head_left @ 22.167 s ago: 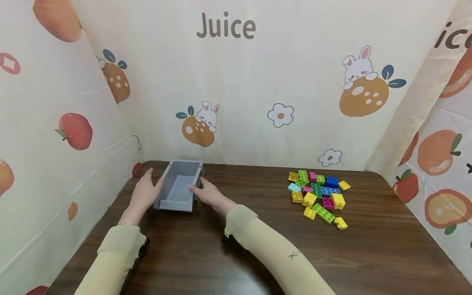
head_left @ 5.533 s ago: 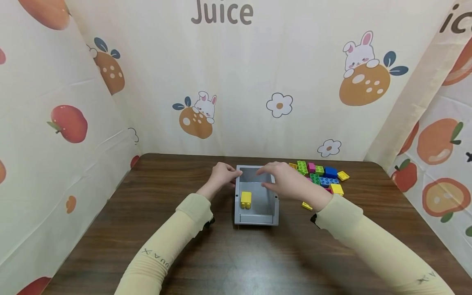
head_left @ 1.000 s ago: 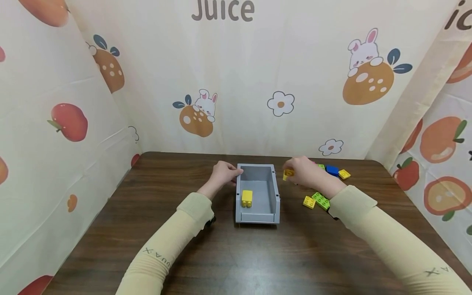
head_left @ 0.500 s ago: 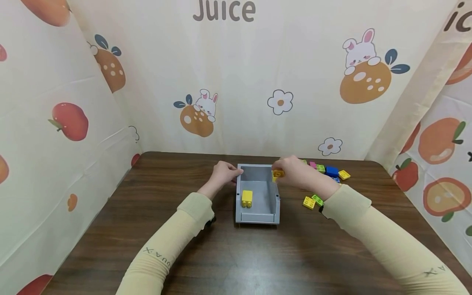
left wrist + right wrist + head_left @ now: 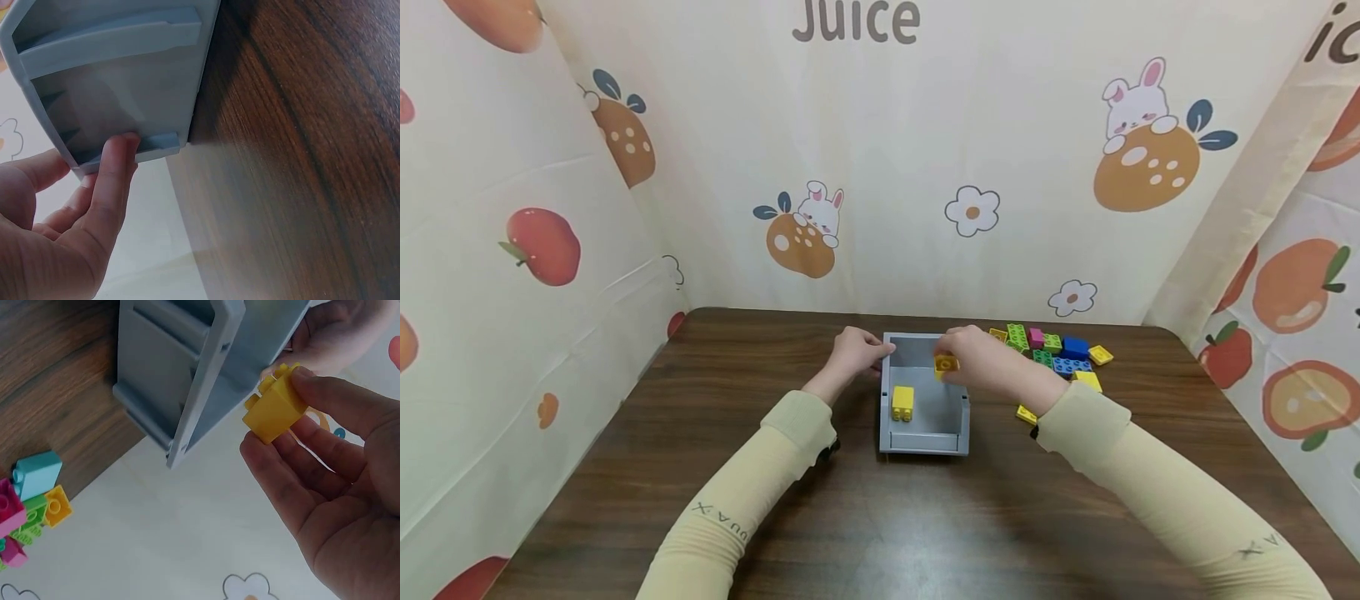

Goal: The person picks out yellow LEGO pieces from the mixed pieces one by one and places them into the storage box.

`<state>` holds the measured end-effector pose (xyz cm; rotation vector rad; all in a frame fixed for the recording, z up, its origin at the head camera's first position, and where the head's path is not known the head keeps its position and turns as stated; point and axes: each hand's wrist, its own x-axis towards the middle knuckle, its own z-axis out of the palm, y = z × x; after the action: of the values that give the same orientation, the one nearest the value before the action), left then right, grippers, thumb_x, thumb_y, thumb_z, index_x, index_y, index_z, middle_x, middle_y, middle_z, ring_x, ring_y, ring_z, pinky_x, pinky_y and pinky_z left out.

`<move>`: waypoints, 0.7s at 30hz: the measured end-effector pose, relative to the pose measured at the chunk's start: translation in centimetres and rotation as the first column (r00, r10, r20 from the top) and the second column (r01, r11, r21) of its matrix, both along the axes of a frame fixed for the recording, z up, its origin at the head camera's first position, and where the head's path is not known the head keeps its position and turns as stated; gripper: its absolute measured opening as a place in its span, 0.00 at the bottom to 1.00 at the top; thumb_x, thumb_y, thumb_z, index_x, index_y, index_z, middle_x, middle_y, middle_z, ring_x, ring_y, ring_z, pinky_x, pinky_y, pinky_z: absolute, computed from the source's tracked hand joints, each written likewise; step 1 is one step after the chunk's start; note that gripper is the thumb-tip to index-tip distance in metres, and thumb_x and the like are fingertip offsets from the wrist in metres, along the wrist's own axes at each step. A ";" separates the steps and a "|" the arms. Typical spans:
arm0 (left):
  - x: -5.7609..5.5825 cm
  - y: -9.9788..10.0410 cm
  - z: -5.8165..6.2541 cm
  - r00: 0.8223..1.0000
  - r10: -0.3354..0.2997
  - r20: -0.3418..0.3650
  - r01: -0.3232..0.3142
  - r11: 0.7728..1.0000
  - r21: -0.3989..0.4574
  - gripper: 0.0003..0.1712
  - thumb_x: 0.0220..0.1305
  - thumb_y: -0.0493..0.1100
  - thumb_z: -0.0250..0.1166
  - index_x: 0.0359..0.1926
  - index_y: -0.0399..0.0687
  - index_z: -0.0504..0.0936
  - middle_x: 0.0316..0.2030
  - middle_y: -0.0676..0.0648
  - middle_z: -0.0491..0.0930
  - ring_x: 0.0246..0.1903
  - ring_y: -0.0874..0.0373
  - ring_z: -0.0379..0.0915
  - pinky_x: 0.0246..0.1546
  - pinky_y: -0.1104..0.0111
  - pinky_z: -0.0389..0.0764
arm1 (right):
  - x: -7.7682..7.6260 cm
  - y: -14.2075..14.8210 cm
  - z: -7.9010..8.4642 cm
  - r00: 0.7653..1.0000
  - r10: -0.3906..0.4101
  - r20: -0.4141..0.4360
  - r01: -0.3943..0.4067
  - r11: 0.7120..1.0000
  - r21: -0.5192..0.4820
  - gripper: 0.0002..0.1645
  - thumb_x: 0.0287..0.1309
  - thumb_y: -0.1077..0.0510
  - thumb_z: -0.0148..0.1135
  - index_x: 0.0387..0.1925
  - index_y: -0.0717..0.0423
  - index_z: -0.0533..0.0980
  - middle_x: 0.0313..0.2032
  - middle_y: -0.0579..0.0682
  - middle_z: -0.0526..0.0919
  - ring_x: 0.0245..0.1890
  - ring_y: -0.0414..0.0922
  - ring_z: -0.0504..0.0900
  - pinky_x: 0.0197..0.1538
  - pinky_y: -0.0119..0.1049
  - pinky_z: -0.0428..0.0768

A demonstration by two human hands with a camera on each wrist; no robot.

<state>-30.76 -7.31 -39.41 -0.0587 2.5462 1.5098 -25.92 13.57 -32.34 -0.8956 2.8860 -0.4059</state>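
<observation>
A grey plastic bin (image 5: 922, 445) stands on the table, and one yellow building brick (image 5: 902, 402) lies inside it toward the left wall. My left hand (image 5: 852, 354) pinches the bin's far left edge. In the left wrist view, its thumb is at the rim and its fingers touch the ribbed outer wall (image 5: 94, 100). My right hand (image 5: 988, 360) holds a second yellow brick (image 5: 275, 411) between thumb and fingertips. That brick is above the right side of the bin, with its hollow underside facing the head camera.
Several coloured bricks, among them a blue one (image 5: 1075, 347), a lime green one (image 5: 1017, 336) and a flat yellow one (image 5: 1101, 355), lie at the back right of the dark wooden table (image 5: 880, 525). My right forearm hides part of the pile. A printed curtain (image 5: 895, 142) hangs behind the table.
Within the last second my right hand has carried the yellow brick left over the bin. Since the oldest frame, the bin has moved right and a yellow brick is inside. My left hand stays put lately.
</observation>
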 end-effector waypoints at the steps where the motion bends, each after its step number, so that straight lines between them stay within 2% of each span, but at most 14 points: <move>1: 0.0 0.0 0.0 1.000 -0.001 0.000 0.001 1.000 -0.001 0.15 0.60 0.47 0.67 0.37 0.37 0.84 0.29 0.42 0.81 0.33 0.47 0.83 0.38 0.59 0.85 | 0.0 -0.2 -0.1 1.000 0.003 0.005 -0.003 1.000 0.001 0.18 0.50 0.60 0.70 0.46 0.57 0.80 0.43 0.53 0.82 0.43 0.47 0.81 0.45 0.38 0.84; 5: 0.0 -0.1 0.1 1.000 -0.001 0.002 0.001 1.000 0.007 0.15 0.60 0.47 0.67 0.37 0.37 0.84 0.29 0.42 0.82 0.32 0.48 0.83 0.39 0.59 0.85 | 0.0 -0.8 -0.6 1.000 0.020 0.014 -0.020 1.000 -0.004 0.18 0.50 0.60 0.71 0.45 0.56 0.80 0.44 0.52 0.82 0.42 0.47 0.80 0.44 0.37 0.84; 12: 0.0 -0.1 0.2 1.000 -0.008 0.003 0.008 1.000 -0.001 0.16 0.60 0.48 0.66 0.37 0.38 0.84 0.30 0.42 0.81 0.32 0.49 0.83 0.39 0.59 0.85 | -0.2 -1.6 -1.6 0.998 0.059 -0.018 -0.058 0.998 0.024 0.18 0.48 0.60 0.72 0.43 0.56 0.80 0.42 0.51 0.83 0.41 0.46 0.80 0.47 0.38 0.83; 21: 0.0 -0.1 0.0 1.000 -0.003 -0.006 0.003 1.000 -0.010 0.15 0.60 0.48 0.66 0.37 0.38 0.84 0.31 0.41 0.81 0.30 0.50 0.83 0.38 0.59 0.85 | -0.5 -2.2 -3.1 0.997 0.076 0.019 -0.076 0.996 0.049 0.19 0.47 0.62 0.73 0.44 0.56 0.81 0.43 0.51 0.83 0.42 0.46 0.81 0.48 0.39 0.83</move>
<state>-30.71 -7.39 -39.38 -0.0516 2.5567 1.4988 -26.46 11.39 -35.46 -0.9853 2.8228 -0.3321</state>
